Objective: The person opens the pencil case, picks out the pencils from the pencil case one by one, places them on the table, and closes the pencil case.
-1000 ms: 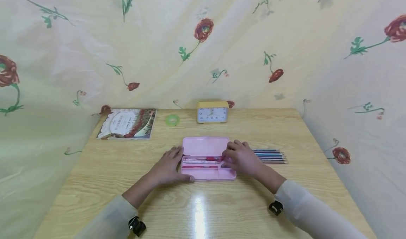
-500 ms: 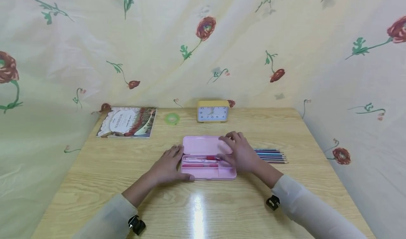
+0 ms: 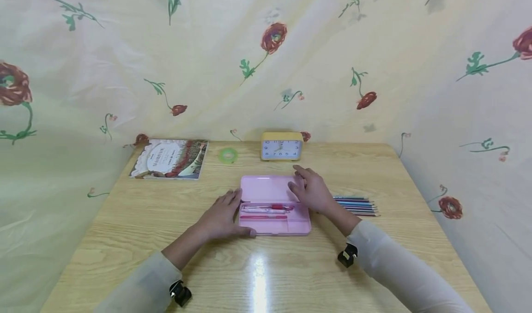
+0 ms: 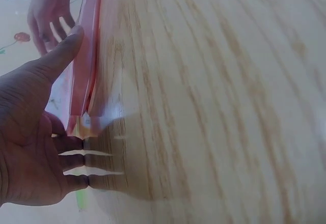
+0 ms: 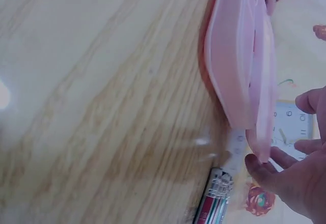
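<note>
A pink pencil case (image 3: 270, 189) lies with its lid tipped back. Inside are a pen with a red part (image 3: 277, 207) and a thin red stick-like item (image 3: 263, 217). My left hand (image 3: 222, 217) holds the left end of the case, thumb along the front wall and the other fingers at its side and behind. In the left wrist view the fingertips (image 4: 81, 160) reach down to the table. My right hand (image 3: 313, 190) is at the lid's right end. In the right wrist view, fingers (image 5: 260, 168) meet the lid's end, and the thumb is spread apart.
Several pencils (image 3: 356, 206) lie in a row right of the case. Behind it stand a yellow alarm clock (image 3: 281, 147) and a roll of green tape (image 3: 228, 155). A book (image 3: 168, 159) lies at the back left of the wooden table (image 3: 199, 276).
My right hand has moved from the case's compartments back and up to the right end of the lid. The pen with the red part shows more fully. The left hand stays at the case.
</note>
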The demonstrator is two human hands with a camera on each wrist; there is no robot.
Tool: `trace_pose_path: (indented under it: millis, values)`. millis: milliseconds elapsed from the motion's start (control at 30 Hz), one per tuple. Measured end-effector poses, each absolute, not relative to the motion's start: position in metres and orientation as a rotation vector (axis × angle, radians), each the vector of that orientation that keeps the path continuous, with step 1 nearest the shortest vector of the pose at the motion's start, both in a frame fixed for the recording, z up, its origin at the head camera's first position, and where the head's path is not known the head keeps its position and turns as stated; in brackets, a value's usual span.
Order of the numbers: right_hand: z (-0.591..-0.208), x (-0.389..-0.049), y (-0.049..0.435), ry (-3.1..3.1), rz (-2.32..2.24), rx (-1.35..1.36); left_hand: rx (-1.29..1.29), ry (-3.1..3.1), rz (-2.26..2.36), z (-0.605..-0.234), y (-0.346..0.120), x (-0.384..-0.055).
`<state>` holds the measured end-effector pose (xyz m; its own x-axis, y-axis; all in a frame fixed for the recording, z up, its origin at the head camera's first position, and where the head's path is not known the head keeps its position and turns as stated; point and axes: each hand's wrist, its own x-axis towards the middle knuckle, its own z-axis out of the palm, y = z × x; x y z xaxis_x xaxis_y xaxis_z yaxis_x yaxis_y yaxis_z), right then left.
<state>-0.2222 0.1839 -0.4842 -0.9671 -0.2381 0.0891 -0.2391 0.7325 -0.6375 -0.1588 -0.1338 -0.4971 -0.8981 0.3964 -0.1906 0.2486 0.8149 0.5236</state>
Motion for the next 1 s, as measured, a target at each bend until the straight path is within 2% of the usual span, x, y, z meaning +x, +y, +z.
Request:
trace_pose_path:
  millis: [367,600,700,833,1000]
  values:
    - [-0.473,-0.205,0.185,-2.680,1.308,0.427,0.448,2.741,0.797,-0.499,-0.134,-0.154]
    - [-0.475,-0.191,0.189,-2.566,1.273,0.546,0.382,2.763,0.835,-0.502,-0.131,-0.149]
    - [-0.479,-0.181,0.191,-2.545,1.105,0.750,0.375,2.772,0.832,-0.503,-0.130,-0.148]
    - [-0.487,-0.164,0.188,-2.469,0.642,1.078,0.407,2.725,0.934,-0.502,-0.130,-0.146]
    - [-0.495,-0.149,0.178,-2.603,0.261,1.232,0.513,2.642,1.055,-0.498,-0.129,-0.146]
